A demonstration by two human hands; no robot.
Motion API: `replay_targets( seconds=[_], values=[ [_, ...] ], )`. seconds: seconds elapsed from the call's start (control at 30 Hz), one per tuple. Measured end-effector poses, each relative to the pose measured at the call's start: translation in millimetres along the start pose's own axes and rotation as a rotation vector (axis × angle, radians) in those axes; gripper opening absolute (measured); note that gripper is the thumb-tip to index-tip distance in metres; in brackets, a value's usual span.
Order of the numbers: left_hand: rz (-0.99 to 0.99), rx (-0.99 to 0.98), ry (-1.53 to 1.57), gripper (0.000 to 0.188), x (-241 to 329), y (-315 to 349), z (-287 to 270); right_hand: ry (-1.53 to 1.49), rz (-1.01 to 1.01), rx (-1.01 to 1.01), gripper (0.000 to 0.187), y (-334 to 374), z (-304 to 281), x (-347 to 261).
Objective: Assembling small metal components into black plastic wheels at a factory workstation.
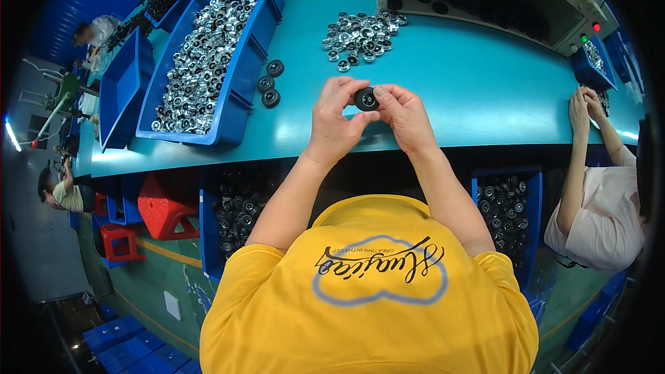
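Note:
Between my two hands, above the near part of the teal table (443, 107), is a small black toy wheel (366, 99) with a spoked hub. My left hand (335, 116) grips it from the left with thumb and fingers. From the right, my right hand (407, 116) pinches its edge. A loose pile of shiny silver wheel hubs (364, 36) lies beyond my hands. Left of my hands, several finished-looking black wheels (270, 99) rest beside a big blue bin (232, 114) heaped with silver hubs (208, 55).
An open-fronted machine (471, 0) stands at the back right. At the far right a co-worker (596, 194) works by a small blue bin (594, 66). Blue crates of black tires (502, 211) sit below the table edge on both sides. Red stools (163, 208) stand at lower left.

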State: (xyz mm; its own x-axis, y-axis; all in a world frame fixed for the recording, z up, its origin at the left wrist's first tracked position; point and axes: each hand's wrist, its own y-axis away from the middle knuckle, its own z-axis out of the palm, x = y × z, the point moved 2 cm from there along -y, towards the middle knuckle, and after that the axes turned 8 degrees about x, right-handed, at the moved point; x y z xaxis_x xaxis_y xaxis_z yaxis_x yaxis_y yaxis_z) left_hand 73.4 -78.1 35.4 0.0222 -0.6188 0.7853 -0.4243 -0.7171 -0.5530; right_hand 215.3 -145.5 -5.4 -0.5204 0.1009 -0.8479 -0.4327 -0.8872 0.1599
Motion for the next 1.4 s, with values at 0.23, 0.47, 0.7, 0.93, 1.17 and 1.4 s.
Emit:
replay_targets(
  seconds=[0.23, 0.47, 0.7, 0.93, 1.17, 1.4],
  values=[
    [-0.420, -0.028, 0.405, 0.031, -14, 9, 6, 0.025, -0.142, 0.065, 0.025, 6, 12, -13],
    [-0.439, -0.102, 0.271, 0.027, -8, 8, -2, 0.357, -0.136, 0.042, 0.026, 5, 6, -17],
    [-0.421, -0.052, 0.315, 0.030, -8, 11, 2, 0.047, 0.088, -0.014, 0.028, 2, 7, -13],
    [-0.424, -0.079, 0.367, 0.035, -6, 16, 4, 0.454, 0.022, -0.055, 0.032, -1, -2, -18],
    [-0.246, -0.158, 0.222, 0.047, -5, 11, 6, 0.367, -0.181, -0.017, 0.035, 8, 2, -12],
    [-0.192, -0.139, 0.223, 0.052, -13, 7, -1, 0.338, -0.058, 0.004, 0.036, 9, 2, -8]
  ],
)
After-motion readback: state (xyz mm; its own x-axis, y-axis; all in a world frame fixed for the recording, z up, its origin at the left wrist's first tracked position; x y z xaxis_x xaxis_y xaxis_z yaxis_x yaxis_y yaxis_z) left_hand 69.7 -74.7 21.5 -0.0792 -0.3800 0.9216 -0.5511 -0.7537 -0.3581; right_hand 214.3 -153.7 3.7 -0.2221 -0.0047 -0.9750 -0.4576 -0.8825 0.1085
